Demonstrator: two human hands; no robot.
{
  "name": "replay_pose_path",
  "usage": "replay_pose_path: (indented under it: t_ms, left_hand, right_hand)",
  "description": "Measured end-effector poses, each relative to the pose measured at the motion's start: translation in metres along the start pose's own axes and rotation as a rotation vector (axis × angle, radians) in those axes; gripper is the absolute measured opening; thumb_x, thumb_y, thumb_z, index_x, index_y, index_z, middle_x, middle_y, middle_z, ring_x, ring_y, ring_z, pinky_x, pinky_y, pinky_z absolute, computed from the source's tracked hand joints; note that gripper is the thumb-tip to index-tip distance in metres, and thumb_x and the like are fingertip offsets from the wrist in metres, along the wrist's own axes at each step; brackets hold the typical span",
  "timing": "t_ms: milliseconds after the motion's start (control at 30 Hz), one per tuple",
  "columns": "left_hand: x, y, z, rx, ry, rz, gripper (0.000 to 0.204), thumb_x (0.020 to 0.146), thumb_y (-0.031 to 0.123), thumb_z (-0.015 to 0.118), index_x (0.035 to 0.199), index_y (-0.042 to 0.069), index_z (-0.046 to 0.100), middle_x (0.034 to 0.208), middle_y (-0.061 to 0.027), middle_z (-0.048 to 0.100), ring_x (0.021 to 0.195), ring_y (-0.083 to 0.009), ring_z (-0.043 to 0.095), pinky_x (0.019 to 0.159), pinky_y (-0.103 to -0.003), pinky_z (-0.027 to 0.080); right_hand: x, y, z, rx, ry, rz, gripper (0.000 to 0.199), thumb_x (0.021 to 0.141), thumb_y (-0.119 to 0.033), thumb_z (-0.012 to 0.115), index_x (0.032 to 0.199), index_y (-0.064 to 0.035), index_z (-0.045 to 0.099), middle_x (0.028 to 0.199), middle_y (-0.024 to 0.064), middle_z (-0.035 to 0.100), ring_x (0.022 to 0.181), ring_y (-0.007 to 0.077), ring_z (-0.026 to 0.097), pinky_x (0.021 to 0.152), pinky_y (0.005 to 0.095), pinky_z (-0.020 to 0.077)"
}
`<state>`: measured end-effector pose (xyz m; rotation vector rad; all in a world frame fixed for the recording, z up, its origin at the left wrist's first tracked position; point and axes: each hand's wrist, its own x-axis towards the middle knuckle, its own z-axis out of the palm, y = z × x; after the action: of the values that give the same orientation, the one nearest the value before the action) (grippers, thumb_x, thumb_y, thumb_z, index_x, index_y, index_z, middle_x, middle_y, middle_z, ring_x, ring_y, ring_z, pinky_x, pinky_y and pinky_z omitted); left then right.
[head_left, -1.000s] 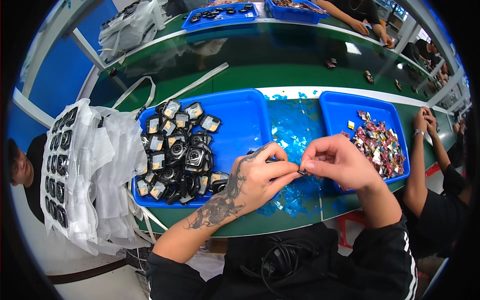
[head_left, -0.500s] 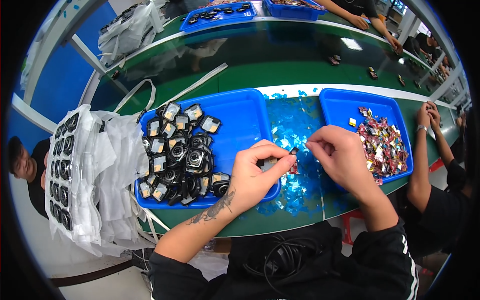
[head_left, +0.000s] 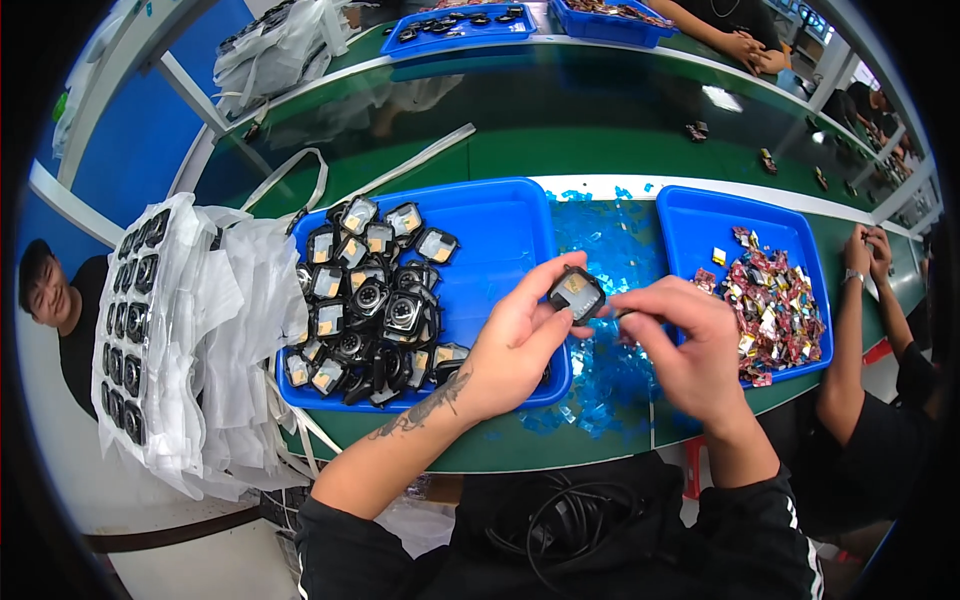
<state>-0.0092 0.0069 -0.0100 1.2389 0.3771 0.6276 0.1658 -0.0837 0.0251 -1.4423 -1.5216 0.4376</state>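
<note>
My left hand grips a black smartwatch case by its edges, above the gap between two blue trays. The case's open side faces up, showing a grey and tan inside. Just right of it, my right hand is closed in a pinch, fingertips close to the case's edge. Whatever those fingers hold, if anything, is too small to make out. The left blue tray bears a heap of similar watch cases. In the right blue tray lies a pile of small red, white and yellow parts.
Blue film scraps litter the green table between the trays. White sheets holding watch parts are stacked at the left. Beyond, a dark green conveyor carries a few small pieces. Co-workers' hands show at the right and across the belt.
The watch case in my left hand has turned, so its inside now shows. My right hand stays pinched beside it, slightly lower. Across the belt, a co-worker's hands have come together.
</note>
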Motion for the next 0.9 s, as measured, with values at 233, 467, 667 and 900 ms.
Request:
replay_pose_path:
  t_ms: [233,467,667,900]
  left_hand:
    - [-0.003,-0.003,0.007,0.099,0.040,0.025,0.046,0.095,-0.004,0.050,0.139,-0.005,0.038,0.126,-0.0174,0.057,0.113,-0.0178,0.059,0.098,-0.030,0.048]
    - [-0.004,-0.005,0.010,-0.089,0.040,-0.006,0.046,0.096,-0.001,0.051,0.140,-0.007,0.040,0.132,-0.0155,0.055,0.117,-0.0174,0.056,0.100,-0.029,0.046]
    - [-0.004,-0.010,0.012,-0.031,0.019,0.030,0.044,0.097,-0.001,0.048,0.140,-0.007,0.039,0.132,-0.0175,0.054,0.119,-0.0220,0.056,0.101,-0.036,0.049]
    - [-0.006,-0.011,0.013,-0.055,0.016,0.027,0.047,0.097,-0.001,0.049,0.143,-0.005,0.038,0.135,-0.0158,0.053,0.120,-0.0182,0.055,0.102,-0.031,0.045]
  right_hand:
    - [0.003,-0.001,0.011,-0.073,-0.014,-0.158,0.017,0.080,0.004,0.068,0.096,-0.0015,0.070,0.079,0.0117,0.065,0.071,0.0260,0.066,0.062,0.0336,0.0519]
    - [-0.001,-0.005,0.011,0.105,0.067,0.139,0.012,0.079,0.003,0.069,0.091,-0.0015,0.069,0.078,0.0096,0.068,0.064,0.0177,0.064,0.057,0.0277,0.0487]
    - [-0.001,-0.004,0.013,-0.014,0.061,0.047,0.012,0.078,0.001,0.071,0.090,-0.0016,0.069,0.078,0.0091,0.068,0.062,0.0164,0.062,0.056,0.0281,0.0483]
    - [0.001,-0.006,0.011,-0.012,0.033,0.047,0.010,0.078,0.001,0.071,0.088,-0.0011,0.069,0.077,0.0097,0.068,0.060,0.0173,0.061,0.057,0.0290,0.0485]
